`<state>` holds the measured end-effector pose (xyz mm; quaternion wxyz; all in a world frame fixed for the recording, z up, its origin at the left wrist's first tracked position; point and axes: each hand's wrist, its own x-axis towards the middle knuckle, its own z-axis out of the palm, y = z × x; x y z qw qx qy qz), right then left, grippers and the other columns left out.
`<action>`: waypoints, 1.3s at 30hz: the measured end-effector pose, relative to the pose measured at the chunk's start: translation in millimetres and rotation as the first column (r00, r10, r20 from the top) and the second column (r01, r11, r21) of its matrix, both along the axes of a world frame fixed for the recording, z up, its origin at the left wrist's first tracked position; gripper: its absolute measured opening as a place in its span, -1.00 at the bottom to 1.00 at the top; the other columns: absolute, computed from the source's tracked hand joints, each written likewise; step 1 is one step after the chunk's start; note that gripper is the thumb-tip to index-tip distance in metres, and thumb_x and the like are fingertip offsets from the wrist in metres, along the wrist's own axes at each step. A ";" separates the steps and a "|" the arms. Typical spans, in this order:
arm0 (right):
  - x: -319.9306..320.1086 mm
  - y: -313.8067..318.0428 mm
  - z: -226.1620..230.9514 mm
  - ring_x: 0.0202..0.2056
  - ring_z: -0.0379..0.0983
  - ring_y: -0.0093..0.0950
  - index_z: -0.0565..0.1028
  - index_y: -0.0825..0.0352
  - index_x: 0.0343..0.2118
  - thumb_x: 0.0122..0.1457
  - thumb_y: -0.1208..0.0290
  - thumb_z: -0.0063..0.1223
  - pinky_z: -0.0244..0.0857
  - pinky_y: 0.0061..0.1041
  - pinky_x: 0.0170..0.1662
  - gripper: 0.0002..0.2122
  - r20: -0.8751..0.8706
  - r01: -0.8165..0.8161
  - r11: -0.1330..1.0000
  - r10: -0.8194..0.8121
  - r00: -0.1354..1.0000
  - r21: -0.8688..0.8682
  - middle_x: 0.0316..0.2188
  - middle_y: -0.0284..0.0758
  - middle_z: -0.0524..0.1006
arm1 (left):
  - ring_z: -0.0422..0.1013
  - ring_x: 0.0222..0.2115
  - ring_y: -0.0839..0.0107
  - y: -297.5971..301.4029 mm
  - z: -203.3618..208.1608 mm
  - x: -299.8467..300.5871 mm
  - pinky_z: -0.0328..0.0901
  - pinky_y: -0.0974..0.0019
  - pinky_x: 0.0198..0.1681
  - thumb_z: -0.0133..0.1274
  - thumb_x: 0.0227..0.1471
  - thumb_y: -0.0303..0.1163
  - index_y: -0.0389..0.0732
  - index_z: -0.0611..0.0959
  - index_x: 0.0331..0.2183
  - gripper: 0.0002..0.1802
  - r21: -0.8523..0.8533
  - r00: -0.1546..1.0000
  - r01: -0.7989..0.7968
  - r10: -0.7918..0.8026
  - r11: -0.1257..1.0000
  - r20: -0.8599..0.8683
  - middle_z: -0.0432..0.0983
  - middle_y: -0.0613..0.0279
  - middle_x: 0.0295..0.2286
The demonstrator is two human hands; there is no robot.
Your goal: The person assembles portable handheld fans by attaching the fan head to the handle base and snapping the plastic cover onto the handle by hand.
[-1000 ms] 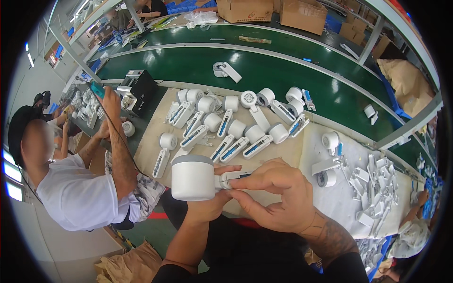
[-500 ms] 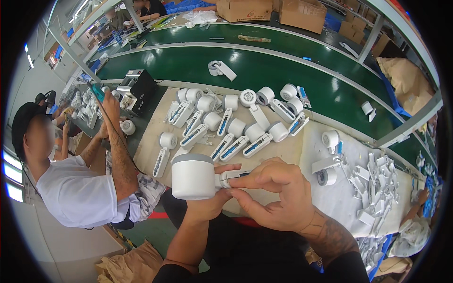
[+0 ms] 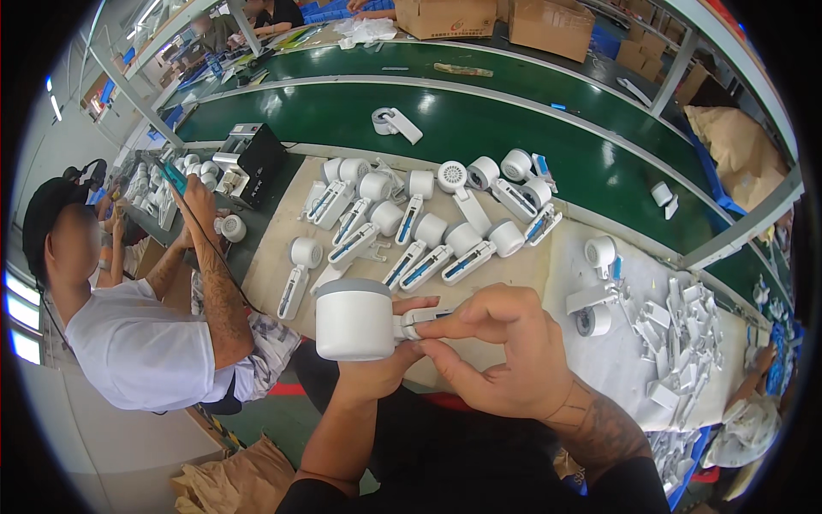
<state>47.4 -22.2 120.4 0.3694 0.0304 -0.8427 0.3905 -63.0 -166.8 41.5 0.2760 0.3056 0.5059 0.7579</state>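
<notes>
A white handheld fan (image 3: 353, 325) with a round, grey-rimmed head is held in front of me, its head to the left and its handle running right. My left hand (image 3: 377, 377) is closed round it from below, fingers partly hidden behind the handle. Thumb and forefinger of my right hand (image 3: 514, 355) pinch at the joint between head and handle. Whether a small part sits between those fingertips is too small to tell. Beyond my hands, several similar fans lie on the table, many with opened handles showing blue strips, such as one fan (image 3: 468, 261).
White handle shells (image 3: 685, 334) are piled on the table at right. Behind runs a green conveyor belt (image 3: 325, 116) carrying a loose fan (image 3: 396, 124). At left a co-worker (image 3: 145, 334) holds a teal power tool (image 3: 174, 177) beside a black machine (image 3: 253, 163). A metal post (image 3: 745, 218) stands at right.
The held fan has shifted very slightly right while both hands keep their grip. Loose pieces on the belt have slid a little left. The co-worker's teal tool has dropped slightly.
</notes>
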 end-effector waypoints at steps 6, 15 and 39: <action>-8.5 10.9 21.6 -0.35 0.60 -0.41 0.31 0.37 -0.21 0.05 0.56 0.28 0.39 -0.50 -0.22 -0.66 0.308 -0.008 0.945 0.115 0.945 -0.326 -0.42 -0.30 0.63 | 0.50 -0.14 0.33 1.0 -6.1 1.0 0.40 0.25 -0.07 0.32 -0.05 -0.53 -0.33 0.53 -0.06 -0.52 -0.051 0.979 -0.132 0.122 0.990 -0.165 0.57 0.06 -0.14; 11.6 20.9 -15.7 -0.52 0.49 -0.37 0.51 0.38 -0.39 0.07 0.28 0.32 0.36 -0.52 -0.43 -0.74 0.358 -0.073 0.981 0.135 0.924 -0.182 -0.55 -0.26 0.52 | 0.55 -0.29 0.28 6.1 12.0 -3.1 0.43 0.25 -0.18 0.23 0.05 -0.35 -0.39 0.54 -0.10 -0.58 0.199 0.979 -0.161 0.130 0.967 0.160 0.59 0.02 -0.31; -126.9 222.0 -69.4 -0.55 0.31 -0.77 0.55 0.36 -0.41 0.14 0.48 0.22 0.23 -0.71 -0.47 -0.92 0.605 0.108 0.982 0.007 0.796 -0.154 -0.58 -0.51 0.50 | 0.51 -0.48 -0.08 -58.5 -54.7 -295.7 0.38 0.00 -0.36 0.32 -0.17 -0.04 -0.31 0.67 -0.48 -0.53 -0.581 0.535 -0.797 -0.253 0.168 -0.806 0.54 -0.14 -0.57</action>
